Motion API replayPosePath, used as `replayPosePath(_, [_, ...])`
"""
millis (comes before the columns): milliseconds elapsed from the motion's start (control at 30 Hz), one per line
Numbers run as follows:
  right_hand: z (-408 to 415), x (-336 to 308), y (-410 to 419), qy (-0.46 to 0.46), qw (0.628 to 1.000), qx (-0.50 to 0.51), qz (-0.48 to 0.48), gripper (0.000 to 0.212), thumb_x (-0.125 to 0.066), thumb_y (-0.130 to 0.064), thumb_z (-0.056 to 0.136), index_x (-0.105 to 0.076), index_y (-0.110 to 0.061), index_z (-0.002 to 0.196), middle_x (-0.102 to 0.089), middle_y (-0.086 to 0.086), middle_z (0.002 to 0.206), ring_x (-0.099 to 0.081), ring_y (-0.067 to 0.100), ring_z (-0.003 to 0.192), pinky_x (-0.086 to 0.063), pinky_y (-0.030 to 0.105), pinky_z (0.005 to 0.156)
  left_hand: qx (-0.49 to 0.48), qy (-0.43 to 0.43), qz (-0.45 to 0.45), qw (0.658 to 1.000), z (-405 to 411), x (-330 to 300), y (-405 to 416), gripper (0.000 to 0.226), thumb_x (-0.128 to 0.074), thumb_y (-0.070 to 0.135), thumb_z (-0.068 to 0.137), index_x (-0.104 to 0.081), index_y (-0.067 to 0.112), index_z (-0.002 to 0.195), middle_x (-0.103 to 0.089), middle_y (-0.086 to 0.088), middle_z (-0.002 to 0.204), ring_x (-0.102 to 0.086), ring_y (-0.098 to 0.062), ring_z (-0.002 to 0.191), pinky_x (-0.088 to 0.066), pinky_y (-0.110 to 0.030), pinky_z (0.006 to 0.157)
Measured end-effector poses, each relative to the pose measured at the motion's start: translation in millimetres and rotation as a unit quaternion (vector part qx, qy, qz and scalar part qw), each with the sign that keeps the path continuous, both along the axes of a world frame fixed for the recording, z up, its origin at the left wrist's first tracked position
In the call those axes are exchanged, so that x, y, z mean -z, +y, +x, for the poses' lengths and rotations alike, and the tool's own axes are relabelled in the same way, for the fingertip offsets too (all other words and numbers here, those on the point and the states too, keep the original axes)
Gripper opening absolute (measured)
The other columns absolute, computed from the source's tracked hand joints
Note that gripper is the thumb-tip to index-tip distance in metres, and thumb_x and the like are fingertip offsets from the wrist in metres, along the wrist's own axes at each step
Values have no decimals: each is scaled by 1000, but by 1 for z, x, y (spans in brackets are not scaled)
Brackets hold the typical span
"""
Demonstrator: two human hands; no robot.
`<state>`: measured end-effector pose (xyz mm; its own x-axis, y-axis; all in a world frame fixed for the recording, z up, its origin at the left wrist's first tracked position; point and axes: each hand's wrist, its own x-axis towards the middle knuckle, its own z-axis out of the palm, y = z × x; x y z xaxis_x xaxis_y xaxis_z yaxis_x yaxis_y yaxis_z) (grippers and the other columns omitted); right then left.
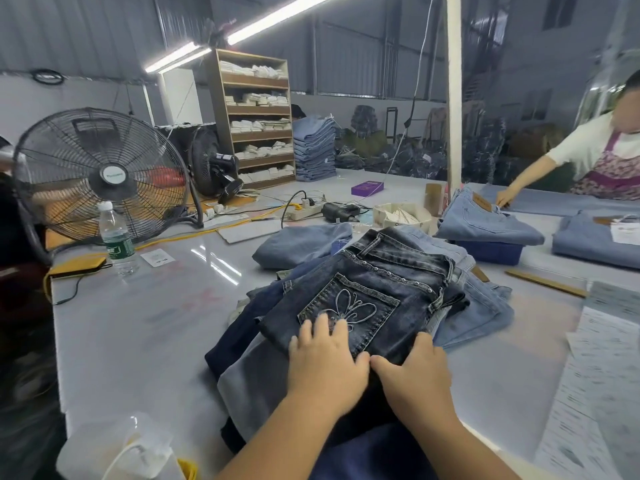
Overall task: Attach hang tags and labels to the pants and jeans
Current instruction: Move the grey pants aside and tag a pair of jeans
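Observation:
A folded pair of dark grey jeans (384, 285) with an embroidered back pocket lies on top of a pile of other jeans (485, 306) in the middle of the grey table (138, 323). My left hand (325, 358) rests flat on the near end of the dark jeans, its fingers spread over the pocket. Beside it my right hand (415, 372) presses on the near edge of the same pair. A white box of hang tags (401, 216) stands behind the pile. Sheets of printed labels (595, 375) lie at the right.
A large floor fan (104, 174) and a water bottle (116, 237) stand at the left. A power strip (304, 209) and a tag gun (341, 212) lie at the back. Another person (588, 161) handles light blue jeans (488, 223) at the right. A plastic bag (117, 448) sits at the near left.

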<state>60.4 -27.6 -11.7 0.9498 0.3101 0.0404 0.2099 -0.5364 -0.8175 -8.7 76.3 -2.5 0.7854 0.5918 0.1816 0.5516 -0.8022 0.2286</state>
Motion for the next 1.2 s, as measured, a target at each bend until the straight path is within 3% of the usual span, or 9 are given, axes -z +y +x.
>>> replayPosePath(133, [3,0,-2,42,999,8,16,64,-75,-33,73,-44,-9,123,-54,13,118,-51,33,113,-43,39,93,-8,89,-15,996,8,6,-10,69,-35,49,98,-13,17,155,-7,-12,163,-7,-35,148,-14,-58,116])
replayPosePath(267, [3,-2,-1,-18,999,5,47,37,-72,-18,76,-50,-11,105,-62,8,105,-57,30,99,-46,37,83,-6,95,-36,995,4,2,-10,74,-36,53,96,-10,17,156,-2,-12,164,-3,-34,149,-12,-58,117])
replayPosePath(367, [3,-4,-1,-18,997,5,73,53,-69,-7,78,-49,-5,127,-62,11,116,-57,30,108,-45,34,90,16,97,-64,993,0,-3,-12,81,-38,62,91,-13,19,154,-4,-10,164,-4,-32,149,-11,-58,116])
replayPosePath(500, [-5,-19,-1,-33,990,-18,139,48,-69,-1,73,-49,-14,115,-60,-3,94,-57,14,84,-40,24,72,58,67,-96,991,-8,-15,-16,97,-52,65,79,-9,19,154,-10,-5,162,-13,-27,148,-13,-56,118])
replayPosePath(600, [-20,-33,-1,-55,979,-67,185,43,-68,1,70,-50,-21,102,-63,-8,87,-58,-5,78,-41,8,64,46,27,-58,997,-17,-30,-19,87,-56,48,83,-11,18,152,-25,-3,155,-31,-26,139,-30,-45,112])
replayPosePath(767, [-47,-69,-3,-100,956,-149,231,33,-74,-13,78,-55,-28,99,-68,-13,89,-61,-7,84,-44,7,72,-10,-116,12,993,-36,-66,-23,17,-46,27,96,-51,22,111,-64,-2,116,-62,-24,108,-49,-33,80])
replayPosePath(867, [-61,-93,-10,-127,944,-165,255,22,-72,-23,83,-57,-34,94,-68,-16,87,-61,-5,85,-42,6,70,-24,-184,34,982,-52,-92,-25,11,-49,31,95,-56,24,100,-70,-2,101,-66,-26,96,-42,-29,67])
replayPosePath(1000, [-74,-115,-27,-185,951,-86,233,12,-60,-33,90,-52,-32,99,-49,-9,105,-48,14,102,-41,32,93,-1,-252,52,966,-73,-114,-40,8,-55,29,92,-59,23,94,-71,0,94,-67,-24,89,-51,-31,68])
replayPosePath(1200, [-104,-128,-77,-354,924,1,144,35,-34,-58,87,-35,-32,111,-31,-12,108,-31,14,104,-32,35,98,104,-353,30,929,-100,-130,-87,11,-61,24,91,-62,14,86,-69,-2,83,-66,-25,78,-53,-38,65])
